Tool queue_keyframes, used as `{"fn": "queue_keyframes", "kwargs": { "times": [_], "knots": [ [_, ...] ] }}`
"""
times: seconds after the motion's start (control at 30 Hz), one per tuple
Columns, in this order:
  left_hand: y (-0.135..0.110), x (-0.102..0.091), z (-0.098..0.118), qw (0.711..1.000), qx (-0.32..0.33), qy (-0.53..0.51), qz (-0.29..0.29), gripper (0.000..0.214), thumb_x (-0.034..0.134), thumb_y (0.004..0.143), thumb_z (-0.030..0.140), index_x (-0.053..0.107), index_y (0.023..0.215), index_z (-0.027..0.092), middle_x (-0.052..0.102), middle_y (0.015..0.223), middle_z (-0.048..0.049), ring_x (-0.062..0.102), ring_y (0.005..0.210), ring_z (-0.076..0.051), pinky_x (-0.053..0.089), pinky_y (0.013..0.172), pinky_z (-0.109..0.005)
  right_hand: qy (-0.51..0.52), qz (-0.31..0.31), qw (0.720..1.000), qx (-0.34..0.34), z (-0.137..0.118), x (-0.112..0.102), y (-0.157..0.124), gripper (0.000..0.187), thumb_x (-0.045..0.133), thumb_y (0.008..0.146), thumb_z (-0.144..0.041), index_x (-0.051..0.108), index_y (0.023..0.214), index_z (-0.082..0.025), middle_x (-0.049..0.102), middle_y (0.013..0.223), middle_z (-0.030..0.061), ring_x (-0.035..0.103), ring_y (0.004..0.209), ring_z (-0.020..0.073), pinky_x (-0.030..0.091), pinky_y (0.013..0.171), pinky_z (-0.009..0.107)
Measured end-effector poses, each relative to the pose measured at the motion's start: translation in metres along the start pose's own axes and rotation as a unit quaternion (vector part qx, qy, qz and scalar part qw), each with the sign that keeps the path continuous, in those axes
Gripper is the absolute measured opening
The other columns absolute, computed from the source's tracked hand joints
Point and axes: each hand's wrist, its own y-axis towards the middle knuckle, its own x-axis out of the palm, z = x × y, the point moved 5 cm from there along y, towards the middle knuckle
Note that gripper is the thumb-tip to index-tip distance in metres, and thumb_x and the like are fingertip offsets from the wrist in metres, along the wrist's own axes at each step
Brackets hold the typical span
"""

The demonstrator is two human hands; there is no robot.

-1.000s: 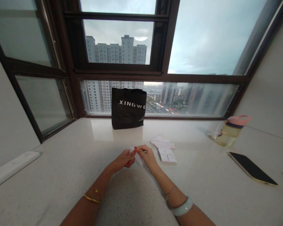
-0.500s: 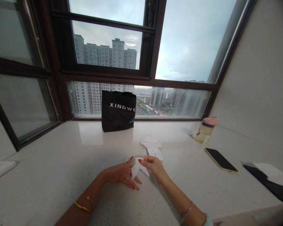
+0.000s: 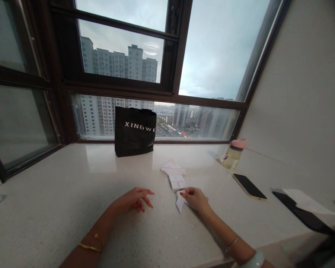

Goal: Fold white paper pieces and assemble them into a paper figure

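Observation:
A small folded white paper with a pointed lower corner is pinched in my right hand, between thumb and fingers, close to the counter. My right hand covers part of it. To the left, my left hand hovers apart from the paper with its fingers loosely spread, holding nothing. Just beyond the pinched piece lie more folded white papers: one squarish piece and, behind it, an angular piece. Whether the held paper touches the squarish piece I cannot tell.
On the pale counter, a black bag stands by the window. Rightward are a bottle with a pink lid, a phone, and a dark flat object with white paper on it.
My left hand has let go of the folded paper and moved left. My right hand has carried the paper rightward, toward the other folded pieces. The view has shifted slightly.

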Motion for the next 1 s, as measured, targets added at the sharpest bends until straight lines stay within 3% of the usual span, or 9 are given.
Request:
{"fn": "queue_keyframes", "kwargs": {
  "times": [0.1, 0.17, 0.37, 0.5, 0.57, 0.63, 0.77, 0.83, 1.0],
  "knots": [
    [0.001, 0.000, -0.002, 1.000, -0.008, 0.020, 0.000, 0.043, 0.057, 0.072, 0.048, 0.057, 0.099, 0.016, 0.069, 0.073, -0.0054, 0.053, 0.043, -0.007, 0.034, 0.043, -0.019, -0.191, 0.043, 0.980, -0.023, -0.011, -0.003, -0.006, 0.011, 0.064, 0.067, -0.034, 0.063, 0.066, -0.023, 0.065, 0.070, 0.0010, 0.056, 0.076, 0.0233, 0.028, 0.066, 0.032],
    [0.004, 0.000, -0.004, 0.999, -0.014, 0.040, 0.000, 0.042, 0.057, 0.072, 0.048, 0.057, 0.099, 0.015, 0.069, 0.072, -0.0053, 0.054, 0.043, -0.008, 0.033, 0.043, -0.019, -0.257, 0.063, 0.963, -0.057, -0.016, -0.003, -0.009, 0.013, 0.064, 0.069, -0.031, 0.062, 0.078, -0.023, 0.065, 0.083, 0.0039, 0.054, 0.086, 0.0257, 0.028, 0.068, 0.034],
    [0.004, 0.000, -0.003, 0.998, -0.003, 0.064, 0.009, 0.041, 0.053, 0.073, 0.046, 0.056, 0.100, 0.016, 0.068, 0.071, -0.0033, 0.045, 0.038, -0.006, 0.027, 0.041, -0.019, -0.280, 0.098, 0.953, -0.066, -0.027, -0.013, -0.013, 0.022, 0.064, 0.070, -0.030, 0.056, 0.088, -0.023, 0.062, 0.085, 0.0044, 0.054, 0.084, 0.0252, 0.033, 0.068, 0.034],
    [0.005, -0.002, 0.001, 0.997, -0.003, 0.074, 0.032, 0.044, 0.049, 0.073, 0.047, 0.055, 0.102, 0.015, 0.064, 0.067, -0.0002, 0.033, 0.036, -0.004, 0.020, 0.040, -0.019, -0.266, 0.116, 0.943, -0.161, -0.066, -0.012, -0.023, 0.021, 0.065, 0.071, -0.034, 0.059, 0.088, -0.024, 0.061, 0.089, 0.0063, 0.055, 0.087, 0.0288, 0.038, 0.073, 0.043],
    [0.008, -0.006, 0.004, 0.993, 0.009, 0.093, 0.067, 0.043, 0.043, 0.076, 0.047, 0.055, 0.103, 0.015, 0.061, 0.064, 0.0014, 0.029, 0.036, -0.004, 0.020, 0.040, -0.020, -0.223, 0.071, 0.946, -0.223, -0.089, 0.007, -0.030, 0.020, 0.063, 0.072, -0.039, 0.061, 0.086, -0.025, 0.061, 0.088, 0.0058, 0.056, 0.086, 0.0280, 0.042, 0.074, 0.045],
    [0.008, -0.015, 0.009, 0.979, 0.037, 0.142, 0.144, 0.041, 0.033, 0.080, 0.045, 0.054, 0.100, 0.016, 0.058, 0.061, 0.0020, 0.032, 0.037, -0.006, 0.024, 0.041, -0.021, -0.190, 0.000, 0.948, -0.256, -0.109, 0.038, -0.035, 0.023, 0.064, 0.071, -0.042, 0.062, 0.086, -0.024, 0.062, 0.089, 0.0063, 0.057, 0.087, 0.0269, 0.046, 0.075, 0.043],
    [-0.005, -0.036, 0.028, 0.875, 0.099, 0.329, 0.341, 0.033, 0.024, 0.085, 0.037, 0.053, 0.084, 0.021, 0.061, 0.073, -0.0029, 0.056, 0.062, -0.015, 0.039, 0.060, -0.025, -0.196, -0.119, 0.932, -0.281, -0.134, 0.112, -0.036, 0.045, 0.059, 0.077, -0.032, 0.053, 0.115, -0.011, 0.056, 0.117, 0.0154, 0.049, 0.111, 0.0282, 0.045, 0.088, 0.039],
    [-0.008, -0.042, 0.031, 0.838, 0.084, 0.394, 0.369, 0.030, 0.024, 0.086, 0.034, 0.050, 0.081, 0.022, 0.063, 0.080, -0.0053, 0.060, 0.075, -0.018, 0.040, 0.069, -0.027, -0.214, -0.148, 0.922, -0.285, -0.139, 0.142, -0.032, 0.057, 0.055, 0.079, -0.031, 0.041, 0.128, -0.005, 0.048, 0.129, 0.0201, 0.039, 0.123, 0.0298, 0.039, 0.097, 0.043],
    [-0.002, -0.050, 0.024, 0.819, 0.032, 0.448, 0.358, 0.029, 0.021, 0.087, 0.032, 0.048, 0.082, 0.021, 0.066, 0.082, -0.0084, 0.063, 0.080, -0.020, 0.042, 0.070, -0.028, -0.220, -0.220, 0.891, -0.332, -0.141, 0.178, -0.028, 0.065, 0.043, 0.084, -0.031, 0.019, 0.139, -0.007, 0.030, 0.142, 0.0211, 0.025, 0.131, 0.0334, 0.028, 0.102, 0.055]
  ]
}}
